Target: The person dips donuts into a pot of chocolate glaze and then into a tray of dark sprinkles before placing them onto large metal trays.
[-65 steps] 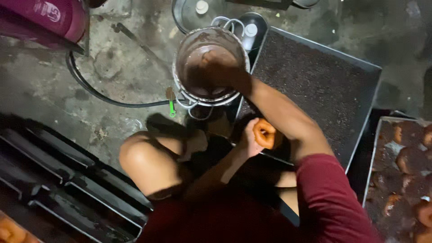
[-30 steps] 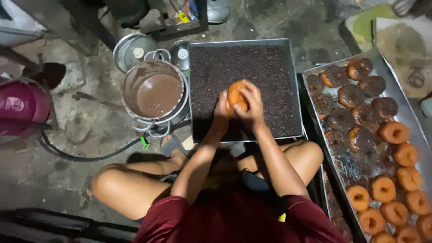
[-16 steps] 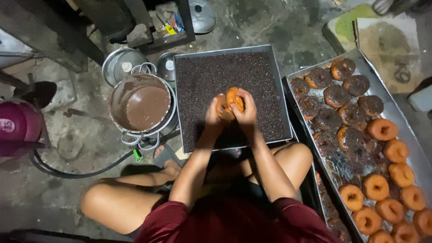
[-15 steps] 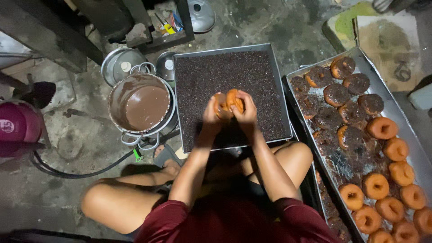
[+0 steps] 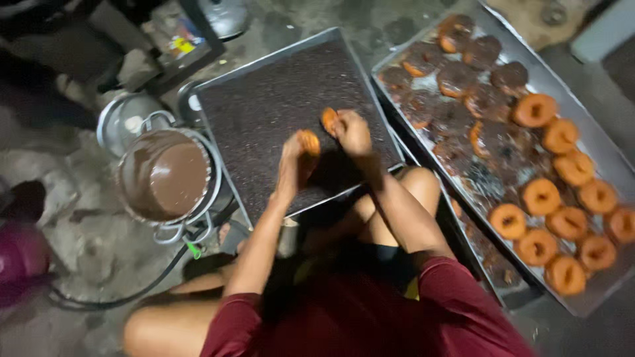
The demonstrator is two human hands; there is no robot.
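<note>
A person seated on the floor works over a tray of dark sprinkles, a long tray of doughnuts alongside. The single doughnut pressed between both hands moments ago is now two halves: left hand clamps one half, right hand the other half, slightly apart.

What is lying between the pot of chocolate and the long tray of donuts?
In the head view, the square tray of dark sprinkles lies between the pot of chocolate and the donut tray.
</note>
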